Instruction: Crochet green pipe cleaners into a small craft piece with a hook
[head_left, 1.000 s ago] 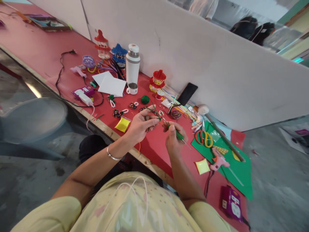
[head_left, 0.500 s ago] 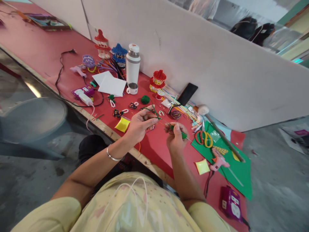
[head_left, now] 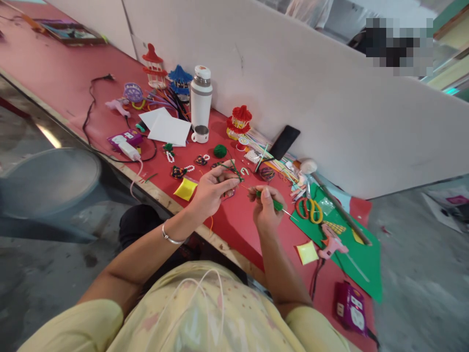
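Note:
Between the thumb and fingers of my left hand [head_left: 216,188] is a small piece of green yarn work [head_left: 237,175], held above the red table [head_left: 234,230]. My right hand [head_left: 266,205] is closed round the green handle [head_left: 277,206] of a thin metal tool, whose shaft points right. A thin orange thread runs from the yarn work to the fingertips of my right hand. Behind my left hand lies a green yarn ball [head_left: 220,151]. Small knotted pieces with white beads [head_left: 179,171] rest to the left.
A white flask [head_left: 201,100] and a cup [head_left: 200,134] stand near the wall. Scissors [head_left: 309,210] and a pink glue gun [head_left: 332,243] lie on a green sheet [head_left: 370,274] at right. A phone [head_left: 285,142] leans behind. A grey stool [head_left: 51,181] stands left.
The tool in my right hand has tilted slightly, and its metal shaft shows longer on the right. My left hand has stayed nearly still with the green yarn work.

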A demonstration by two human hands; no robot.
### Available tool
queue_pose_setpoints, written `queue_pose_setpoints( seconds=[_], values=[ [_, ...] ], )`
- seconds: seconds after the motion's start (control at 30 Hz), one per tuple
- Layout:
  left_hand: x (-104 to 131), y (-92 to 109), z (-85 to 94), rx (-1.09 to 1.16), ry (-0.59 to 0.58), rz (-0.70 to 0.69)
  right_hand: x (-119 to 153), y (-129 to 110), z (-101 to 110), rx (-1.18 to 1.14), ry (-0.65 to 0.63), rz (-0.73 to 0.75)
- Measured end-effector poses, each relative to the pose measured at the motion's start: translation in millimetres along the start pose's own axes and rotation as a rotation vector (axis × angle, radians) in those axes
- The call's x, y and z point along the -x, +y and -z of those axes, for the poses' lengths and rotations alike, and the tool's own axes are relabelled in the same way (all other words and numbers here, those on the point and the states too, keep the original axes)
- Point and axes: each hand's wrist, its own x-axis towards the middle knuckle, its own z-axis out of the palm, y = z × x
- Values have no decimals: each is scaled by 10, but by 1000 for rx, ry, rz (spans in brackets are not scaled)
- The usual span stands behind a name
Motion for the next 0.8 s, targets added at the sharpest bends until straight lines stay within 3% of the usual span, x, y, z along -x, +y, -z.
queue_pose_setpoints(
  seconds=[0.33, 0.8],
  values=[
    [-25, -44, 58, 102, -9, 104, -3, -14, 5, 66, 13, 9],
    [-20, -34, 45, 90, -32, 104, 3, -24, 22, 52, -28, 2]
  ],
)
